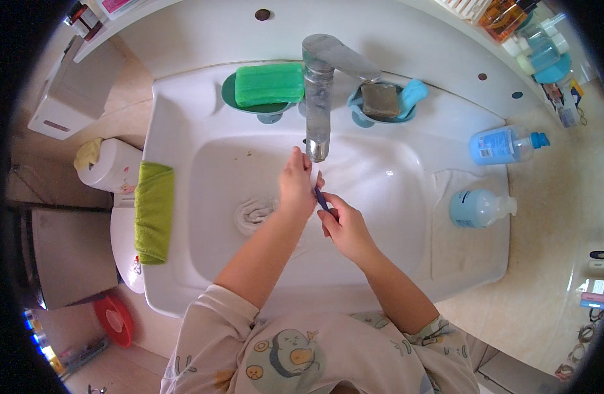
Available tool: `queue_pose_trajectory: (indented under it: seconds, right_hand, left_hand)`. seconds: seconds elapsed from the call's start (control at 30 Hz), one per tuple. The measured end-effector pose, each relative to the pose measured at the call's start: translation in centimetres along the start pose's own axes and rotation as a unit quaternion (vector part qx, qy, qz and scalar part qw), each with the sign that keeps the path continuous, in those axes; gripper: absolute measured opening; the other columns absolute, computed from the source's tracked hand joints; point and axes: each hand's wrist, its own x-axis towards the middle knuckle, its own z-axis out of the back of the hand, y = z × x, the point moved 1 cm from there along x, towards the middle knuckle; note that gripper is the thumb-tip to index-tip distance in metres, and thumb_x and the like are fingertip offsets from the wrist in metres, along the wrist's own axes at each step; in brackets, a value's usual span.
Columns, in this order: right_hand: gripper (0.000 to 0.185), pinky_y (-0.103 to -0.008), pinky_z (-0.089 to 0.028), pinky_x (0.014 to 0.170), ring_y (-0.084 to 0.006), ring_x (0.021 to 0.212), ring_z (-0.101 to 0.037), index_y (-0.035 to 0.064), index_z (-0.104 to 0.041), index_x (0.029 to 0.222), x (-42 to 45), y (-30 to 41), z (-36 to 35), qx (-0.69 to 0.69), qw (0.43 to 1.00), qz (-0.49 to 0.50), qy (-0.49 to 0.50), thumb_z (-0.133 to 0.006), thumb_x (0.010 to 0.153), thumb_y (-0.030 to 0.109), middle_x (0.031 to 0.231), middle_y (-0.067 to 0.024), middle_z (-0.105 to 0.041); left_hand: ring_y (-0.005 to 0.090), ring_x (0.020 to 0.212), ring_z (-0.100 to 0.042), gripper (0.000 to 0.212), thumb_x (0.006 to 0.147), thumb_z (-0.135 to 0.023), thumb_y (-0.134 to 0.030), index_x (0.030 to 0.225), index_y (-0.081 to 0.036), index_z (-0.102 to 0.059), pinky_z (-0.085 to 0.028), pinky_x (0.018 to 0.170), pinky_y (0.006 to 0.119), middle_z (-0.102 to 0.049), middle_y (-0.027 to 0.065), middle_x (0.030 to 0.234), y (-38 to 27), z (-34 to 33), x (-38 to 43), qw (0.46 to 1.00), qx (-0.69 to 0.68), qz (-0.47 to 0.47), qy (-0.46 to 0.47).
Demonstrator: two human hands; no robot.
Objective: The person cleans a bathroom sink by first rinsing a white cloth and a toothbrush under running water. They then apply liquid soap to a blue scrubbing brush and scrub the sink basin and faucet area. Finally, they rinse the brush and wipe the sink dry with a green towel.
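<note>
My right hand [345, 224] grips a slim dark blue handle [321, 198], perhaps a toothbrush, pointing up and away from me. My left hand [297, 184] is cupped at its far end, just under the spout of the metal faucet [319, 108]. A narrow white strip [314, 173] shows between the left fingers; whether it is part of the tool or running water is unclear. Both hands are over the basin of the white sink [370, 266]. Below and left of the left hand, a wad of whitish cloth [252, 214] lies on the basin floor.
Behind the basin, green soap [270, 84] and a brown bar [380, 100] sit in dishes beside the faucet. Blue bottles [494, 146] and a pump bottle [471, 208] lie on the right rim, near a white cloth [449, 184]. A green towel [154, 214] drapes the left rim.
</note>
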Motion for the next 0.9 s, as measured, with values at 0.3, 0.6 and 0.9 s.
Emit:
queue_pose_trajectory:
  seconds: [0.3, 0.6, 0.9]
  right_hand:
    - [0.026, -0.045, -0.042, 0.059, -0.0383, 0.068, -0.055, 0.0005, -0.045, 0.103, -0.3, -1.0, -0.7, -0.115, 0.987, 0.086, -0.073, -0.048, 0.079, 0.01, 0.074, -0.0221, -0.057]
    - [0.025, -0.0331, -0.04, 0.044, -0.0218, 0.044, -0.051, -0.0001, -0.051, 0.079, 4.1, -0.2, -0.9, -0.064, 0.998, 0.021, -0.003, -0.039, 0.085, 0.021, 0.055, -0.0126, -0.052]
    - [0.035, -0.0219, -0.024, 0.032, -0.0083, 0.034, -0.035, 0.0049, -0.043, 0.067, 5.7, 0.0, -2.4, 0.208, 0.977, -0.015, 0.041, -0.035, 0.089, 0.031, 0.046, 0.0001, -0.039]
  left_hand:
    - [0.0286, 0.057, -0.051, 0.012, 0.081, -0.045, -0.013, 0.088, -0.003, -0.044, -0.04, 0.056, 0.036, -0.052, 0.0132, 0.065, 1.9, 1.3, 0.8, 0.836, 0.502, -0.222, -0.011]
    - [0.0135, 0.064, -0.051, 0.02, 0.088, -0.039, -0.017, 0.102, -0.004, -0.044, -0.042, 0.057, 0.027, -0.054, 0.0097, 0.072, -1.1, 2.0, 1.3, 0.916, 0.34, -0.21, 0.047]
    - [0.0122, 0.069, -0.053, 0.025, 0.087, -0.042, -0.02, 0.089, 0.002, -0.053, -0.043, 0.063, 0.024, -0.058, 0.0095, 0.079, 1.7, 3.4, 1.6, 0.953, 0.231, -0.185, 0.071]
